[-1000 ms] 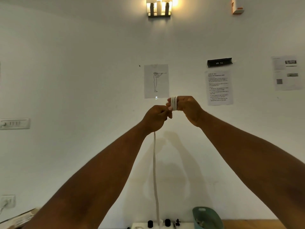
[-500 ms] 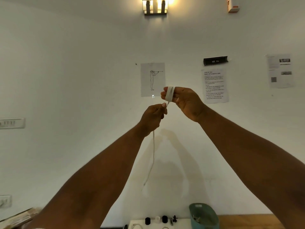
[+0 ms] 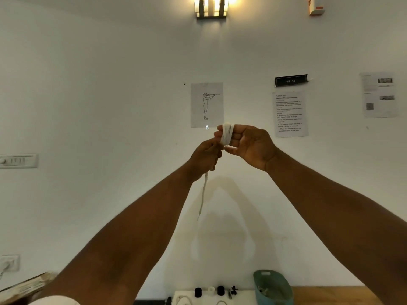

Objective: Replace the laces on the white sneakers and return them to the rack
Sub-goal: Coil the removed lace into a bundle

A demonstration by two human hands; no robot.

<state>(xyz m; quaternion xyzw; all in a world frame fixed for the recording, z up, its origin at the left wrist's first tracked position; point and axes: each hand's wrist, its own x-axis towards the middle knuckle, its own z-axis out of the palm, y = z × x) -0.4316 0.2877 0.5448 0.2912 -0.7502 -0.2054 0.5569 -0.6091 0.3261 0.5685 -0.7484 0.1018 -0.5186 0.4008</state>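
Observation:
A white shoelace is wound in several turns around the fingers of my right hand, held up in front of the wall with the palm towards me. My left hand sits just below and left of it, pinching the lace between its fingers. A short free tail of the lace hangs down from the left hand. No white sneakers and no rack are in view.
At the bottom edge a wooden table carries a white tray with small black and white caps and a teal container. Paper sheets hang on the white wall. A wall lamp shines above.
The lace's hanging tail has become much shorter as more turns went onto my right hand's fingers. The right hand has turned its palm towards me; the left hand stays close beneath it.

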